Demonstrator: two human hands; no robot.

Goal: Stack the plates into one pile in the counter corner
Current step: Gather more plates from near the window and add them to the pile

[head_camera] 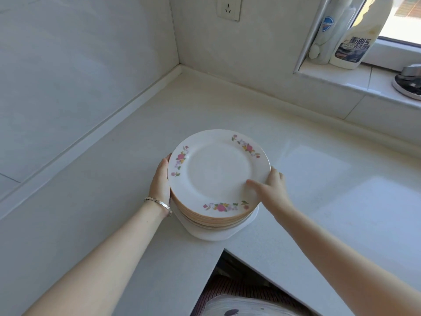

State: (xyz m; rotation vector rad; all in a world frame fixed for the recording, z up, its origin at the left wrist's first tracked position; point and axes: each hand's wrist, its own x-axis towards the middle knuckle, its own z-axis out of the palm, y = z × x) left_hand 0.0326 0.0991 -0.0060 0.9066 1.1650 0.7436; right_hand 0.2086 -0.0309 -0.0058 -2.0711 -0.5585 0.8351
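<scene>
Plates (218, 179) sit gathered in one pile near the inner edge of the L-shaped countertop (114, 201), well short of the corner where the two tiled walls meet, with a white squarish dish (214, 233) at the bottom and a floral-rimmed plate on top. Her left hand (160, 181) is cupped flat against the pile's left side, fingers wrapped out of sight behind it; her right hand (271, 185) grips the opposite rim, thumb lying across the top plate. My worry is the push or lift toward the corner: the round plates overhang the dish unevenly, so a shove from the sides could slide the upper ones off it, and the pile stands close to the counter's cut-out edge, where a slip would send china to the floor. A bracelet (159, 202) on the left wrist could also knock the rims. I can't count the plates from their stacked edges, nor tell whether the pile is resting or slightly raised. On the window ledge (337, 76) a cleaner bottle (355, 42) is cropped at the top, and a metal object at the right edge is cut off.
</scene>
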